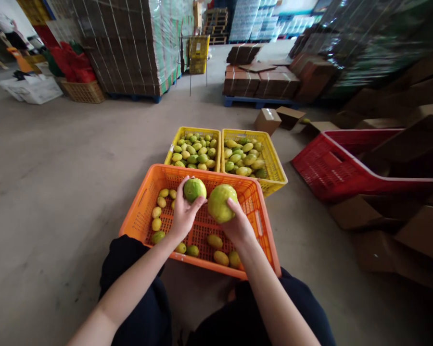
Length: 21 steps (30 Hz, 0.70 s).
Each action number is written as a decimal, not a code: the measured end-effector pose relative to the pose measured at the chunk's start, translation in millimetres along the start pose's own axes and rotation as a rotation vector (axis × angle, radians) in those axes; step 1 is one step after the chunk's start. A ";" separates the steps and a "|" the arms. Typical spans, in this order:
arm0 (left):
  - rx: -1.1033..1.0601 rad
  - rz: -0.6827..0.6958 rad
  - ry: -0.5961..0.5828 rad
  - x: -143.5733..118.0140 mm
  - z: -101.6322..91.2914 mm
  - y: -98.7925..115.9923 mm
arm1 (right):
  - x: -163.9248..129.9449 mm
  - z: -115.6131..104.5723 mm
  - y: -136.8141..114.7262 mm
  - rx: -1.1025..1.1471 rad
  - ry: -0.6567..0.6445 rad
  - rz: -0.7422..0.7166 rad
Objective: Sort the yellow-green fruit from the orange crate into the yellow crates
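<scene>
My left hand (183, 211) is closed around a green papaya (195, 190), held above the orange crate with its rounded end facing me. Just to the right, my right hand (240, 223) grips a larger, lumpy yellow-green papaya (221, 204). A small gap separates the two fruits. Below them stands the orange plastic crate (137, 211), slatted and open on top. Yellowish fruits (156, 212) line its left side, and several more (221, 258) lie along its near side. My forearms cover part of the crate floor.
Two yellow crates (279, 170) full of green and yellow papayas (193, 150) adjoin the orange crate's far side. To the right stand a red crate (315, 168) and a heap of cardboard boxes (361, 211). Wrapped pallet stacks (130, 48) rise further back on the concrete floor (57, 163).
</scene>
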<state>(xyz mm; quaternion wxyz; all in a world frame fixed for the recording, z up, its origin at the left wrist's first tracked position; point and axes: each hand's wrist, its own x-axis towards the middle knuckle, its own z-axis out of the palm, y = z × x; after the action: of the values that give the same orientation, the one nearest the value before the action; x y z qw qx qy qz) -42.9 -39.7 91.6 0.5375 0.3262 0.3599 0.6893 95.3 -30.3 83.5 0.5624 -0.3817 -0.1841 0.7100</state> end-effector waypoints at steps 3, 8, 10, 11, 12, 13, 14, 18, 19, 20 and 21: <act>0.191 0.234 0.009 -2.7 -0.4 1.7 | -5.2 3.1 -1.7 -0.177 0.015 -0.311; 0.290 0.298 0.011 -3.6 -0.9 -0.4 | -14.1 6.9 -6.4 -0.333 0.007 -0.566; 0.268 0.273 0.025 -3.4 -1.0 -3.0 | -14.9 6.6 -6.5 -0.361 0.016 -0.601; 0.264 0.272 0.029 -3.1 -1.2 -4.3 | -14.7 6.1 -6.1 -0.371 0.020 -0.605; 0.265 0.278 0.030 -2.7 -1.6 -5.5 | -14.3 5.6 -5.7 -0.376 0.024 -0.605; 0.266 0.286 0.029 -2.2 -1.9 -6.5 | -13.8 5.1 -5.1 -0.380 0.025 -0.603; 0.268 0.295 0.026 -1.6 -2.1 -7.2 | -13.3 4.5 -4.7 -0.383 0.025 -0.601; 0.233 0.285 0.033 -0.4 -1.1 -7.0 | -12.2 3.3 -4.2 -0.381 0.017 -0.602; 0.217 0.269 0.043 -0.5 -0.3 -6.4 | -12.3 3.3 -4.4 -0.382 0.016 -0.605; 0.203 0.254 0.053 -0.7 0.5 -5.7 | -12.4 3.4 -4.6 -0.385 0.015 -0.608; 0.193 0.243 0.062 -1.0 1.4 -5.0 | -12.7 3.5 -4.7 -0.390 0.015 -0.609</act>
<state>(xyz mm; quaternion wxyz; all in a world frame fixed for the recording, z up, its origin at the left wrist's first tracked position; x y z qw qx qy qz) -39.0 -39.6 88.1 0.4052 0.3960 0.3986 0.7212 96.7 -40.2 93.3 0.6661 -0.4146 -0.4172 0.4586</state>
